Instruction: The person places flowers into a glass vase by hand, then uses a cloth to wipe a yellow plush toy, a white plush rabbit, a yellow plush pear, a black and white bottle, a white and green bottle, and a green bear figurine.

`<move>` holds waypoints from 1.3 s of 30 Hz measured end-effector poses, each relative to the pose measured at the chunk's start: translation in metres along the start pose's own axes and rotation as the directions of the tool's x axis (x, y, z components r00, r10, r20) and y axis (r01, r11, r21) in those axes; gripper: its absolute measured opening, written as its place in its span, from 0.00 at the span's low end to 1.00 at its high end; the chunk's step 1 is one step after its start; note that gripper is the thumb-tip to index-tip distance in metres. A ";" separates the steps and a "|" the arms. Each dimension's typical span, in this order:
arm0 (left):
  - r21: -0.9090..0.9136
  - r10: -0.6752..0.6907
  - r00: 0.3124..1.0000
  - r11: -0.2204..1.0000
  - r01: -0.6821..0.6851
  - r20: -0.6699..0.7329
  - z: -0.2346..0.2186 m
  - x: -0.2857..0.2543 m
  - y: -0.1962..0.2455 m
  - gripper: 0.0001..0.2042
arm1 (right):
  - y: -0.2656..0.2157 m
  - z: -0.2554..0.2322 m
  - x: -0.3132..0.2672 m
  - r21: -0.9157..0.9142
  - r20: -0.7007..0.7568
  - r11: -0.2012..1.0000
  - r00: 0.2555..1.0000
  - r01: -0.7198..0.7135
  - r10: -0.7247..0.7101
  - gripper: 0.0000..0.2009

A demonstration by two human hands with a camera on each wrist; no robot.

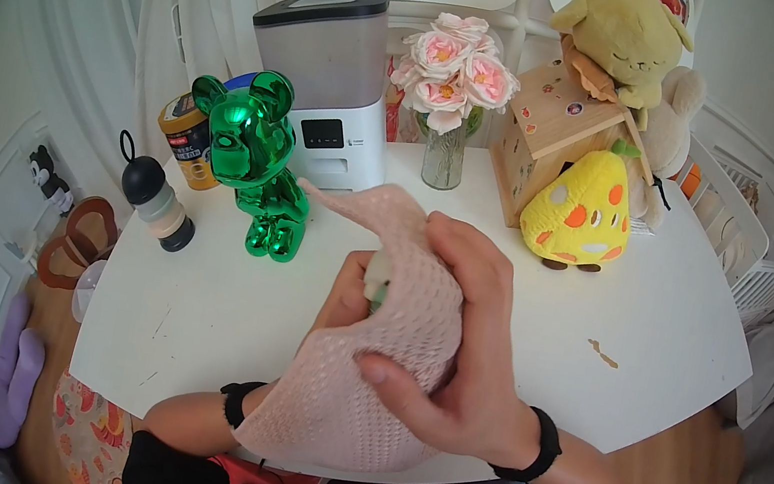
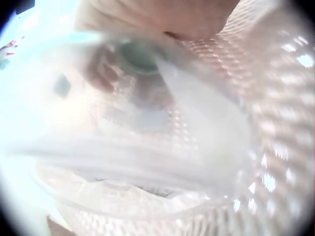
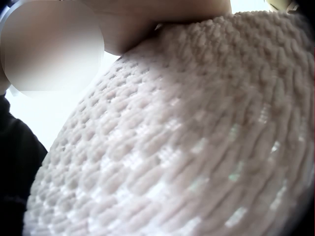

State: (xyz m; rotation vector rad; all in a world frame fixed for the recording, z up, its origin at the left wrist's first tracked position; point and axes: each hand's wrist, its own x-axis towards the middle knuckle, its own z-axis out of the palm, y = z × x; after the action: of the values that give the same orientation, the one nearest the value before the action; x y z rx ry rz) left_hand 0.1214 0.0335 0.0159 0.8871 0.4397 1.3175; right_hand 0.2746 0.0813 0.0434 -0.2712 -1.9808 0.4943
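- Cloth [image 1: 385, 384] is held over the table's [image 1: 190, 333] near edge, with the right hand [image 1: 470, 357] gripping its right side, thumb low, fingertips up top; a loose flap hangs below and left.
- Left hand [image 1: 343, 296] is mostly hidden behind it, fingers curled on a container [image 2: 211, 128].
- Head cam only gets a pale-green sliver of that; left wrist cam shows it's see-through.
- Right wrist cam's basically all cloth, plus green specks through the holes.

No text can be read. In the upper left of the head view, the label [image 1: 189, 146] on the yellow tub [image 1: 184, 131] and the dark mark [image 1: 355, 144] on the dispenser [image 1: 336, 82] are too small to make out.
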 end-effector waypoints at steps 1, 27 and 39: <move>-0.472 0.011 0.991 0.880 0.055 0.136 0.003 0.002 0.006 0.31 | -0.004 0.005 -0.005 0.000 -0.001 1.000 1.000 -0.004 0.004 0.43; 0.125 0.381 0.894 0.924 -0.360 -0.236 -0.004 -0.025 0.010 0.37 | -0.015 0.015 -0.030 0.141 0.230 0.970 0.960 -0.196 0.161 0.56; 0.099 0.595 0.798 0.803 -0.588 -0.097 -0.022 -0.022 0.015 0.33 | -0.014 0.021 -0.059 0.208 0.260 0.928 0.933 -0.308 0.251 0.52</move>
State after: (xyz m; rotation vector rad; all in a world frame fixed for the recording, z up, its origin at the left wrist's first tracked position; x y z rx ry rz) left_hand 0.0906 0.0196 0.0099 1.0475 0.3056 1.9560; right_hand 0.2820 0.0402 -0.0055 -0.3575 -2.0859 0.9888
